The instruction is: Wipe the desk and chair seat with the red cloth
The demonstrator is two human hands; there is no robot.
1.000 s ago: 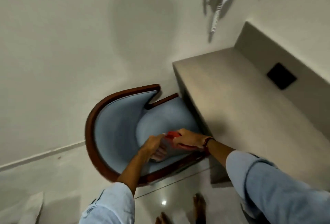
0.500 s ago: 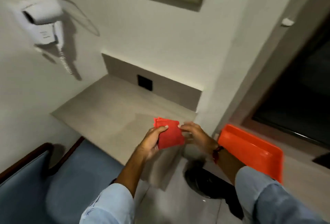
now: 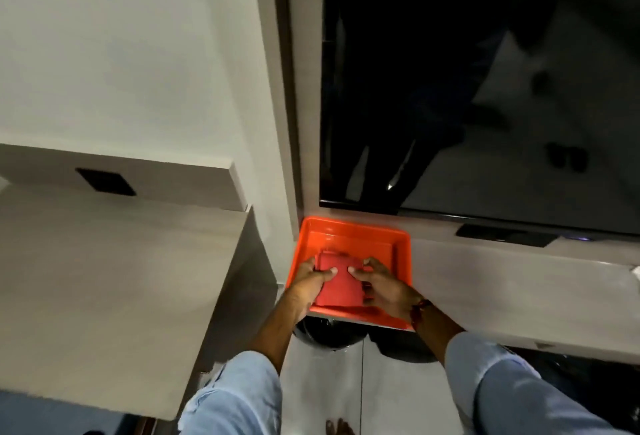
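Observation:
The folded red cloth [image 3: 338,282] lies inside an orange tray [image 3: 401,254] on a grey shelf. My left hand [image 3: 310,282] grips its left edge, thumb on top. My right hand [image 3: 379,284] holds its right edge, fingers curled under the side. The beige desk [image 3: 114,271] fills the left of the view. Only a sliver of the blue chair seat [image 3: 52,414] shows at the bottom left, under the desk edge.
A large dark TV screen [image 3: 485,88] stands on the grey shelf [image 3: 519,289] right of the tray. A black socket plate [image 3: 105,182] sits in the desk's back panel. A dark round bin [image 3: 329,334] is on the tiled floor below the tray.
My view swung right from the chair, past the desk, to the tray. Both hands carried the red cloth from the chair seat over the desk and down into the orange tray.

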